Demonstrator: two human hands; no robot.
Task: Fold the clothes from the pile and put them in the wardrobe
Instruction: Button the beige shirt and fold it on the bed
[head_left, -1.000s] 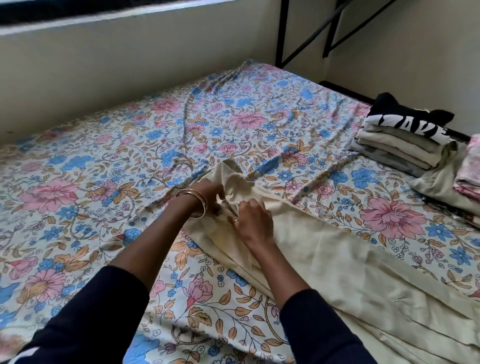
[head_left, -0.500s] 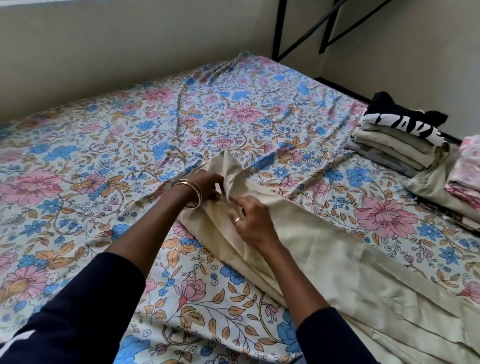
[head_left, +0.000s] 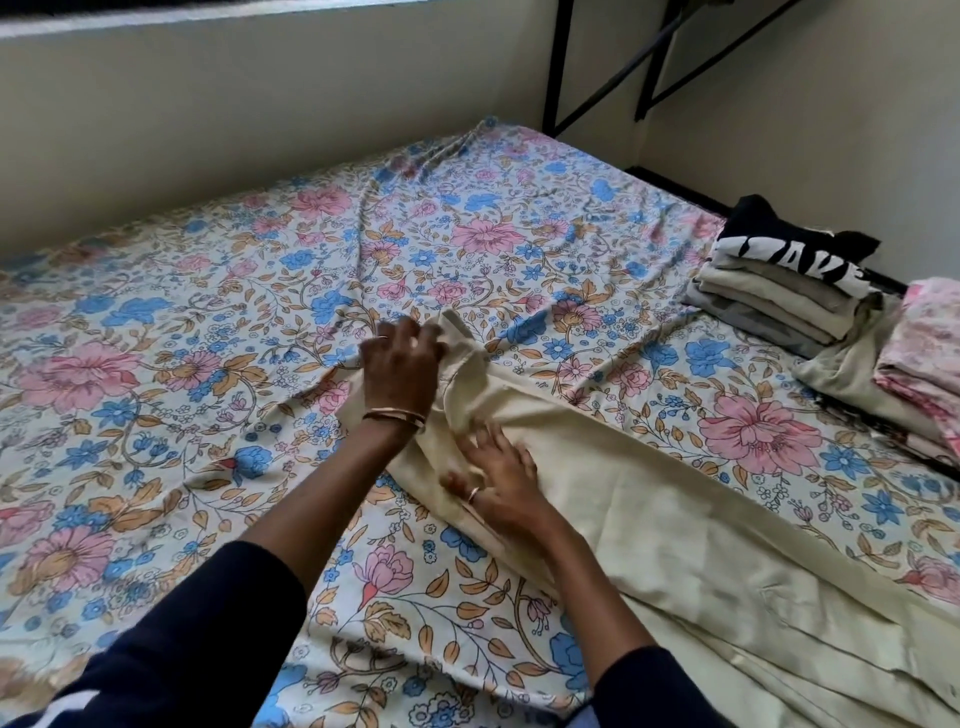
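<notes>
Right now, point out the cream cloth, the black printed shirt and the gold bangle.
cream cloth (head_left: 649, 499), head view, flat middle.
black printed shirt (head_left: 779, 244), head view, top fold.
gold bangle (head_left: 395, 414), head view, band on wrist.

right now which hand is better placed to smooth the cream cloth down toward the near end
Right, probably. The right hand lies flat and open on the cream cloth, while the left hand grips its far bunched end, anchoring it.
</notes>
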